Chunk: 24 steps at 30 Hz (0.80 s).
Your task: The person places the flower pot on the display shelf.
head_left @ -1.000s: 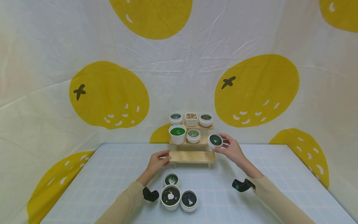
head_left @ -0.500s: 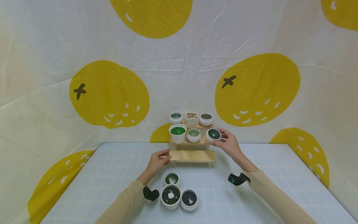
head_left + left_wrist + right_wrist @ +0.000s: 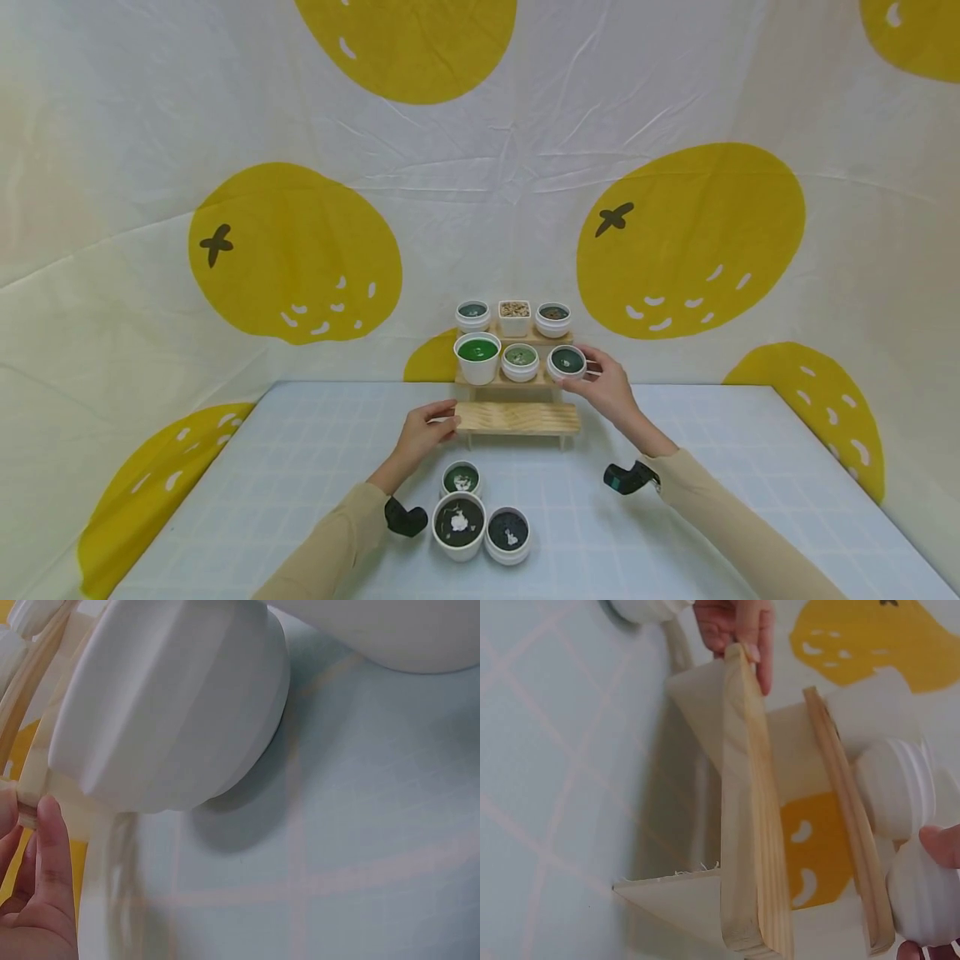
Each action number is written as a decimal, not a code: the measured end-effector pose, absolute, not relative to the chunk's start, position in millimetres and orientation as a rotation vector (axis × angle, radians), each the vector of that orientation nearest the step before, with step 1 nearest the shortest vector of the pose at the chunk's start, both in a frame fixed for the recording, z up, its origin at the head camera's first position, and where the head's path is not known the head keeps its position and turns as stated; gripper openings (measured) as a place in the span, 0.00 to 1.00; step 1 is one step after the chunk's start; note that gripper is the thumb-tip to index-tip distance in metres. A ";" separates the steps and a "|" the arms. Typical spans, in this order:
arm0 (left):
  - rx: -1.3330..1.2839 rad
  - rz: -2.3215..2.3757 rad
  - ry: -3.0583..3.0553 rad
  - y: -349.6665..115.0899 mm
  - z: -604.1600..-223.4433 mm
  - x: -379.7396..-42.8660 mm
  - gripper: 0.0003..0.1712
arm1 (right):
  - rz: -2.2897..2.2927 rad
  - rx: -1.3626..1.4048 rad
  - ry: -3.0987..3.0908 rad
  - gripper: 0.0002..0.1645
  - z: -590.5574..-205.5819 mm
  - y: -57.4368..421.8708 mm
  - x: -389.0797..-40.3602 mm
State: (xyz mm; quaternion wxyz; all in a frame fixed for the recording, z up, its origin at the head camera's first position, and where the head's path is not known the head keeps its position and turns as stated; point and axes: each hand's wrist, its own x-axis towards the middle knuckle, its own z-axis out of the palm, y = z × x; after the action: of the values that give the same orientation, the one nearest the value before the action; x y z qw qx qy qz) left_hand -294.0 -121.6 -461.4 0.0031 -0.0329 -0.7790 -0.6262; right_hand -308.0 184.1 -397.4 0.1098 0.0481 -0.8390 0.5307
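Observation:
In the head view my left hand (image 3: 415, 437) pinches the left end of the lowest step of a three-tier wooden stand (image 3: 517, 418). The left wrist view shows thumb and fingers on that board's end. My right hand (image 3: 609, 392) grips a small white pot with a dark green filling (image 3: 567, 362) at the right end of the middle step. Beside it on that step are a white pot with pale green filling (image 3: 520, 362) and a taller white cup with bright green filling (image 3: 477, 358). Whether the held pot rests fully on the board is hard to tell.
On the top step stand a round pot (image 3: 473, 316), a square pot of pebbles (image 3: 513, 317) and another round pot (image 3: 553, 319). Before the stand sit a green-filled pot (image 3: 461, 479), a larger dark-filled pot (image 3: 459, 525) and a smaller dark-filled pot (image 3: 507, 535). A patterned cloth (image 3: 480, 250) hangs behind.
My right hand has carried the dark green pot leftward and slightly up onto the right end of the middle step. The left hand has stayed at the lowest step.

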 end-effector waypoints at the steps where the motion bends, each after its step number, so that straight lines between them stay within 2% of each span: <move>1: -0.100 -1.961 -2.445 -121.4 -461.2 -294.0 0.23 | 1.551 0.142 -2.471 0.43 -397.5 183.6 -308.4; 15: -0.142 -1.983 -2.436 -121.8 -450.8 -288.8 0.22 | 1.513 0.102 -2.515 0.43 -395.1 177.0 -310.2; 24: -0.133 -1.983 -2.407 -122.8 -464.6 -297.2 0.22 | 1.537 0.110 -2.518 0.43 -394.0 175.9 -311.0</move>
State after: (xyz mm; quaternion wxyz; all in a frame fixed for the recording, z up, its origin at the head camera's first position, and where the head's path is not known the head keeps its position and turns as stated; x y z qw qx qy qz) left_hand -297.2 -122.8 -464.6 0.0098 -0.0427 -0.7711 -0.6352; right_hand -311.0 175.9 -394.0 0.0945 0.0371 -0.8491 0.5183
